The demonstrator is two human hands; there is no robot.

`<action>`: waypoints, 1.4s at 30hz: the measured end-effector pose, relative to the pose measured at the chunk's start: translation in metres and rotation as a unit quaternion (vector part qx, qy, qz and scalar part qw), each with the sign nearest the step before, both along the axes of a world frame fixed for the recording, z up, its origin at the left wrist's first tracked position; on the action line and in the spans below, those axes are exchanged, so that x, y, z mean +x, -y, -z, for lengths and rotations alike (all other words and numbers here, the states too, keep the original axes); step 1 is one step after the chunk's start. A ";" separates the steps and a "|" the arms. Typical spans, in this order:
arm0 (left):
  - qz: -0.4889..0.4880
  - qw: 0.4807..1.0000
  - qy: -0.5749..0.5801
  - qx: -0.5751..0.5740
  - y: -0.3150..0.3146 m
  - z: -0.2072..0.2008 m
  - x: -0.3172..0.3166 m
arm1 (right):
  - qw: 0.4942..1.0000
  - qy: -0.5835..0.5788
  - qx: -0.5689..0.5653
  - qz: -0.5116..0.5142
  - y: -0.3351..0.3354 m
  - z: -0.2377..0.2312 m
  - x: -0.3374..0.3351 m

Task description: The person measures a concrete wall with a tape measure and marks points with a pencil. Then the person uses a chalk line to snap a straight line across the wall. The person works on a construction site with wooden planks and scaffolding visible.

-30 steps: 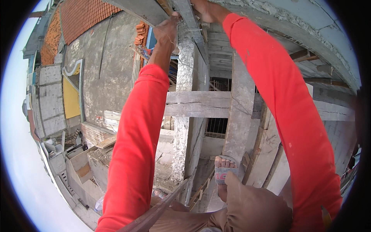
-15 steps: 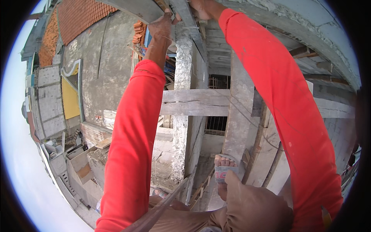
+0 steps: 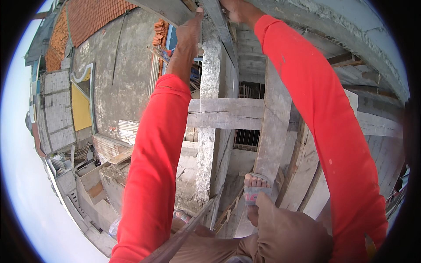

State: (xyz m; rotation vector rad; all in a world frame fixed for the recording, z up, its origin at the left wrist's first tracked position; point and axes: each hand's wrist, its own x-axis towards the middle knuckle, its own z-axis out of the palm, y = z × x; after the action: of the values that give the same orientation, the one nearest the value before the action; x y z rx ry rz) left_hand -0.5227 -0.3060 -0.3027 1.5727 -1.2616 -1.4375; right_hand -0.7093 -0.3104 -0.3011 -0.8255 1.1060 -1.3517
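Both my arms, in red sleeves, reach up to the top of the view. My left hand (image 3: 189,31) is raised beside the end of a grey timber beam (image 3: 163,11), its fingers drawn together and one tip pointing up. A thin string (image 3: 201,87) hangs below it, seemingly held in those fingers. Across a narrow upright board (image 3: 218,26), my right hand (image 3: 239,11) is close against the board's right side with its fingers curled. The upper edge partly cuts it off, and what it grips is hidden.
Below, a sandalled foot (image 3: 256,188) stands on a long plank (image 3: 274,140). A horizontal timber (image 3: 226,113) crosses behind a rough concrete column (image 3: 208,162). A concrete ledge (image 3: 351,30) curves along the upper right. Tiled roofs (image 3: 94,19) and lower ground lie at left.
My left hand has straightened upward, its fingers less wrapped at the beam's end. My right hand has shifted slightly to the right. The view has tilted a little.
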 end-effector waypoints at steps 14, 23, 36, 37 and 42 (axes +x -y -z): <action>0.129 0.949 0.217 -0.188 -0.057 0.043 0.030 | 0.751 -0.651 0.089 0.057 -0.073 0.029 -0.042; 0.136 0.928 0.274 -0.213 -0.058 0.034 0.024 | 0.818 -0.564 0.079 0.078 -0.155 -0.017 0.033; 0.149 0.945 0.241 -0.164 -0.041 0.040 0.033 | 0.797 -0.583 -0.082 0.139 -0.209 0.034 0.094; 0.154 0.947 0.241 -0.149 -0.039 0.040 0.033 | 0.767 -0.597 -0.119 0.202 -0.195 0.049 0.085; 0.158 0.947 0.241 -0.144 -0.040 0.034 0.033 | 0.908 -0.396 -0.041 0.134 -0.114 0.087 0.033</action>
State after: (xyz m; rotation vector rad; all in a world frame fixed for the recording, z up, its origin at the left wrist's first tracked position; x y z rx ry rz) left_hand -0.4900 -0.2663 -0.3372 1.6214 -1.9880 -1.0007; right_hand -0.6762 -0.1964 -0.3885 -1.3886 1.8512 -1.3110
